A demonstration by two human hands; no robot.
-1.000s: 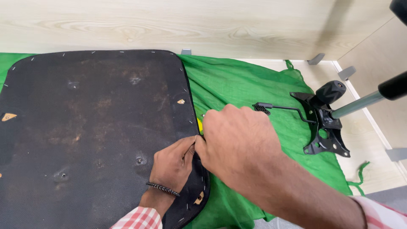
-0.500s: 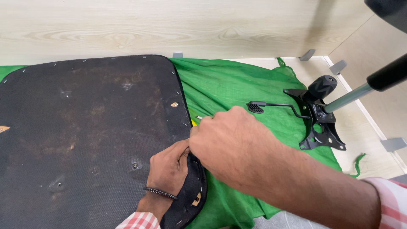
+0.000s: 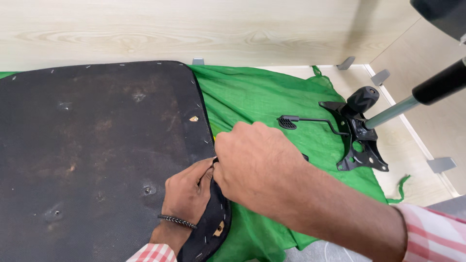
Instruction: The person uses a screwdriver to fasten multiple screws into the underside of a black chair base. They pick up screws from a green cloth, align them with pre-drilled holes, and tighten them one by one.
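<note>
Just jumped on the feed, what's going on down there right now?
A person is working with both hands at the right edge of an upturned black seat pad that lies on a green cloth. The left hand presses on the stapled black fabric at the pad's edge, and the right hand is closed right beside it at that edge. A black metal chair mechanism with levers lies apart on the cloth.
</note>
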